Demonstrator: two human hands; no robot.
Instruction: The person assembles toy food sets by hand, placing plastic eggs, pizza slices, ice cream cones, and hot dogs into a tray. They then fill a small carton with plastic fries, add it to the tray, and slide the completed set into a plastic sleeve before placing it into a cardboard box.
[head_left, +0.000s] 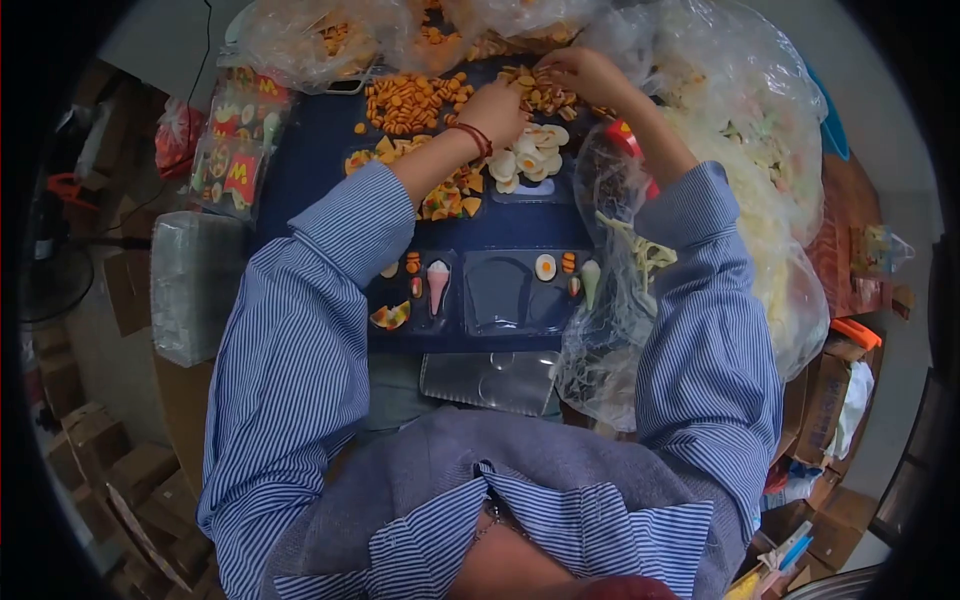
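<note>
The pile of brownish toy pieces (545, 97) lies on the far part of the dark blue table (540, 232), probably for easy reach. Nearer, 2 clear trays (497, 295) lie hollows up, seemingly to seat pieces. The left hand (499, 110) and right hand (585, 76) bend over the pile; whether either grips anything, I can't tell from here. A fried-egg piece (545, 267) occupies the right-hand tray.

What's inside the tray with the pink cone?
In the tray: pink cone, orange pieces, small piece, colourful slice, and a pale piece peeking past the left sleeve, which hides anything behind it.
</note>
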